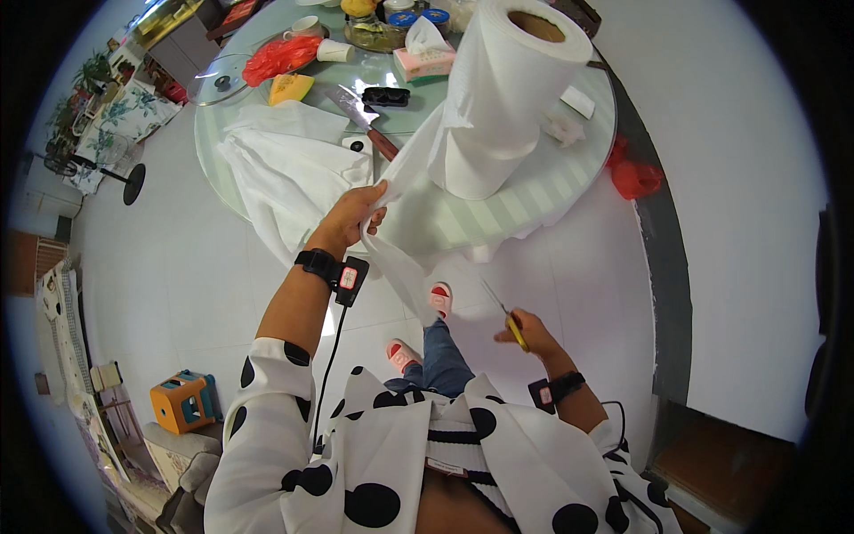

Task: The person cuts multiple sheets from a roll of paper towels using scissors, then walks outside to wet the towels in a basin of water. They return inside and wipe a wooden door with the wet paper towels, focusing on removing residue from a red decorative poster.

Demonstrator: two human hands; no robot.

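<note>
A large roll of white sheeting (pixel 485 116) stands upright near the right front of the round table. From it a loose strip (pixel 411 173) runs down to my left hand (pixel 350 218), which is closed around it; the strip's tail hangs below my fingers, past the table edge. My right hand (pixel 531 335) grips scissors (pixel 513 327) with a yellow handle, low and to the right, apart from the sheeting. The thin blades point up and away from me. Several white sheets (pixel 280 156) lie spread on the table left of my left hand, draping over the edge.
A knife (pixel 381 142) with a brown handle lies behind my left hand. Farther back on the glass-topped table (pixel 409 222) are a black case (pixel 386 96), a tissue pack (pixel 424 62), a melon piece (pixel 290 87), a red bag (pixel 277 59) and jars. An orange stool (pixel 181 405) stands at left.
</note>
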